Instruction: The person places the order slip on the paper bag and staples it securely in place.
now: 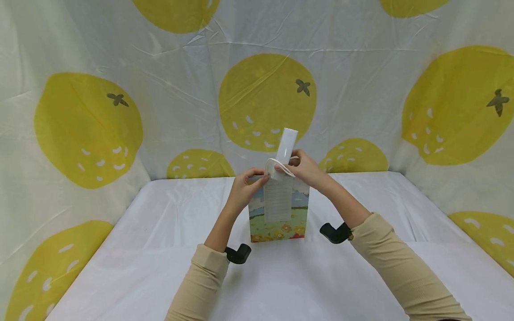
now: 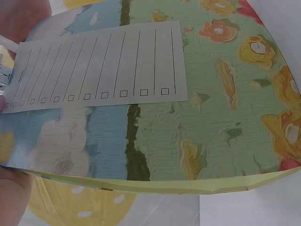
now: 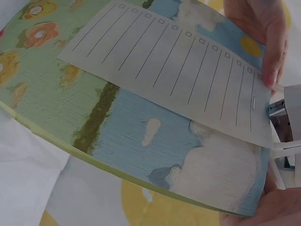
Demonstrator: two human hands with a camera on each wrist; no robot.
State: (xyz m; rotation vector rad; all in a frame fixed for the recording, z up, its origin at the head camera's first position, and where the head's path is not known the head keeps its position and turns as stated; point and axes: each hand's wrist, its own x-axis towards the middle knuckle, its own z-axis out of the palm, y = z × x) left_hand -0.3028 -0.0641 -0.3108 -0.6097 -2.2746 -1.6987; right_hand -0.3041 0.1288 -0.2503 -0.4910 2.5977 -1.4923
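Note:
A paper gift bag (image 1: 257,225) painted with flowers and sky stands upright on the table. A lined checklist sheet (image 1: 278,203) lies against its front, and one staple (image 3: 254,103) shows near the sheet's top. My left hand (image 1: 246,187) pinches the bag's top edge at the sheet's upper left corner, thumb in front. With my right hand (image 1: 303,168) I hold a white stapler (image 1: 287,145) tilted over the top edge; its metal nose (image 3: 280,115) sits at the top of the sheet. A white cord handle (image 1: 284,166) loops in front of the stapler.
White cloth covers the table (image 1: 281,281). Behind it hangs a white curtain (image 1: 345,89) printed with yellow lemons. A black wrist mount (image 1: 239,254) sits on the left wrist and another black mount (image 1: 335,233) on the right.

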